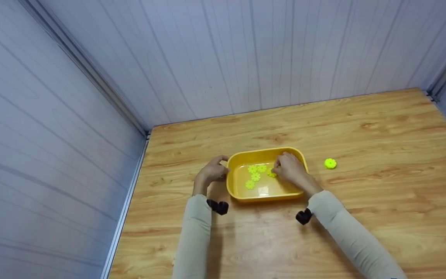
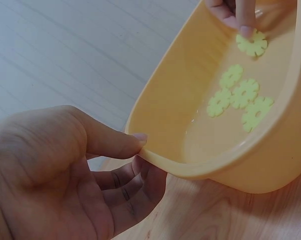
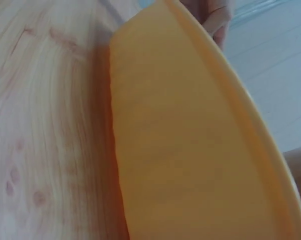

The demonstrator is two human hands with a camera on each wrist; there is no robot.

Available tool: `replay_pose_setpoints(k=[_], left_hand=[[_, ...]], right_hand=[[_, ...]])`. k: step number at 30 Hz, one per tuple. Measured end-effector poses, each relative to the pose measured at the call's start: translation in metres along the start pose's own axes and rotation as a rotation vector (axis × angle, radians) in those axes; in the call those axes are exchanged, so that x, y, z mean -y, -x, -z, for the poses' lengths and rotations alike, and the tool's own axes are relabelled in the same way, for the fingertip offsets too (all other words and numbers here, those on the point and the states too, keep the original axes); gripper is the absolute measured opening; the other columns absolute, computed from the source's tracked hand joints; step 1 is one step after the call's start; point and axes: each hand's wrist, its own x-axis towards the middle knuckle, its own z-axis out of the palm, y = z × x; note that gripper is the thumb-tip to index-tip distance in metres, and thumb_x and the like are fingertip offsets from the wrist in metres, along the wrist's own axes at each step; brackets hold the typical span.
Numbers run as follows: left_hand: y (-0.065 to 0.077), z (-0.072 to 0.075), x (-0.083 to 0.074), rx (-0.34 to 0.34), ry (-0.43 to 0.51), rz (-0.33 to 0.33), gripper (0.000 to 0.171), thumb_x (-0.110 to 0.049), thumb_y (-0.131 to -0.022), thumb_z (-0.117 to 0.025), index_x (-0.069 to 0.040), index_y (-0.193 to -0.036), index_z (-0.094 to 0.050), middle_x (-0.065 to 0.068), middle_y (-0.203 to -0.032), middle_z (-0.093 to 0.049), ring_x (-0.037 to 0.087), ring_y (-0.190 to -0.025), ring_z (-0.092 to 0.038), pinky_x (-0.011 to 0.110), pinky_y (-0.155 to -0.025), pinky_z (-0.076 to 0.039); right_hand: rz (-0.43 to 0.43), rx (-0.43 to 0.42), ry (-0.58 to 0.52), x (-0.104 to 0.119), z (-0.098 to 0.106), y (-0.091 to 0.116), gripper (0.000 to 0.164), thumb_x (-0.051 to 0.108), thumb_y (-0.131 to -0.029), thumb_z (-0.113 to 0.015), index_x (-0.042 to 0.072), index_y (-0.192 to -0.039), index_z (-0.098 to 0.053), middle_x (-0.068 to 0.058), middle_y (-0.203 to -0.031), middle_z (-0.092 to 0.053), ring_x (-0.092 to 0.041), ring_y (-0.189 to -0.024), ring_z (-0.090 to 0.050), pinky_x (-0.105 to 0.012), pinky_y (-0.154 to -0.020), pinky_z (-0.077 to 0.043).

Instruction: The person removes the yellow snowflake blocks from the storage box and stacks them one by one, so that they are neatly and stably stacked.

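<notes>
A yellow-orange plastic basin (image 1: 242,193) stands on the wooden table. At its left end my left hand (image 1: 211,172) pinches the rim between thumb and fingers, seen closely in the left wrist view. My right hand (image 1: 290,167) reaches over the right side into the basin. Its fingertips pinch a yellow notched flower-shaped disc (image 2: 252,45) close over the basin floor. Several like discs (image 2: 244,93) lie flat on the floor, loosely grouped to the left of it. In the right wrist view the basin's outer wall (image 3: 175,130) hides most of the right hand.
To the right of the basin, a small yellow-green flower-shaped piece or stack (image 1: 330,163) sits on the table (image 1: 381,186). Pale panelled walls (image 1: 246,58) rise at the back and along the left edge. Both sleeved wrists carry black camera mounts (image 1: 303,216).
</notes>
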Motion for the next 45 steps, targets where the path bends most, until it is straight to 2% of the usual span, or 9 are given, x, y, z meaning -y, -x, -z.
replay_pose_setpoints(k=[7,11,20,25,28,33,38,45], left_hand=[[0.001,-0.001,0.001,-0.003,0.034,-0.008,0.043,0.001,-0.090,-0.052,-0.010,-0.131,-0.049,0.004,-0.076,-0.052,0.017,-0.071,-0.053,0.046,-0.090,-0.051],[0.002,0.000,0.001,-0.011,0.038,-0.006,0.041,0.000,-0.090,-0.053,-0.010,-0.130,-0.050,0.006,-0.083,-0.053,0.017,-0.073,-0.054,0.048,-0.092,-0.050],[0.002,-0.001,0.000,-0.006,0.020,-0.013,0.042,-0.001,-0.089,-0.053,-0.010,-0.130,-0.050,0.010,-0.091,-0.055,0.017,-0.076,-0.055,0.045,-0.090,-0.051],[0.002,-0.001,0.000,-0.006,0.013,-0.005,0.042,-0.001,-0.090,-0.052,-0.009,-0.131,-0.049,0.014,-0.099,-0.056,0.018,-0.078,-0.054,0.045,-0.090,-0.051],[0.001,0.000,0.000,-0.006,0.005,-0.001,0.043,0.000,-0.090,-0.051,-0.009,-0.131,-0.049,0.013,-0.099,-0.055,0.018,-0.079,-0.053,0.045,-0.091,-0.051],[0.000,-0.001,0.001,-0.006,-0.001,-0.006,0.043,0.000,-0.089,-0.051,-0.010,-0.131,-0.049,0.007,-0.093,-0.052,0.017,-0.077,-0.052,0.046,-0.092,-0.050],[0.001,-0.002,0.002,0.002,0.013,-0.023,0.043,0.000,-0.089,-0.051,-0.009,-0.131,-0.048,0.006,-0.085,-0.050,0.017,-0.071,-0.051,0.049,-0.092,-0.049],[0.002,-0.003,0.001,-0.008,0.015,-0.017,0.043,0.000,-0.090,-0.051,-0.010,-0.131,-0.048,0.006,-0.083,-0.050,0.017,-0.072,-0.051,0.049,-0.092,-0.049]], right_hand=[[0.024,-0.005,-0.212,-0.001,0.006,0.003,0.013,0.019,-0.088,-0.068,0.007,-0.085,-0.065,-0.008,-0.090,-0.057,-0.021,-0.083,-0.050,-0.034,-0.074,-0.041],[0.014,0.005,-0.281,0.000,0.009,0.003,0.014,0.023,-0.090,-0.066,0.009,-0.088,-0.066,-0.008,-0.092,-0.059,-0.020,-0.084,-0.052,-0.033,-0.075,-0.043],[-0.013,-0.045,-0.436,0.001,0.016,0.001,0.018,0.026,-0.089,-0.067,0.008,-0.090,-0.067,-0.006,-0.088,-0.063,-0.016,-0.076,-0.051,-0.028,-0.068,-0.043],[-0.046,-0.053,-0.555,-0.001,0.023,0.003,0.022,0.028,-0.090,-0.065,0.006,-0.094,-0.065,-0.006,-0.091,-0.061,-0.018,-0.078,-0.050,-0.026,-0.068,-0.043],[-0.058,-0.053,-0.608,-0.003,0.029,0.003,0.025,0.030,-0.091,-0.064,0.005,-0.097,-0.065,-0.006,-0.094,-0.062,-0.023,-0.084,-0.052,-0.030,-0.072,-0.046],[-0.083,-0.069,-0.662,-0.007,0.037,0.004,0.028,0.030,-0.091,-0.063,0.004,-0.099,-0.066,-0.007,-0.097,-0.062,-0.031,-0.093,-0.053,-0.034,-0.077,-0.047],[-0.141,-0.082,-0.702,-0.011,0.046,0.005,0.032,0.034,-0.091,-0.062,0.004,-0.104,-0.065,-0.007,-0.103,-0.061,-0.033,-0.103,-0.054,-0.036,-0.086,-0.049],[-0.189,-0.110,-0.706,-0.021,0.058,0.009,0.037,0.036,-0.092,-0.060,0.004,-0.109,-0.063,-0.008,-0.107,-0.060,-0.033,-0.108,-0.052,-0.031,-0.089,-0.048]])
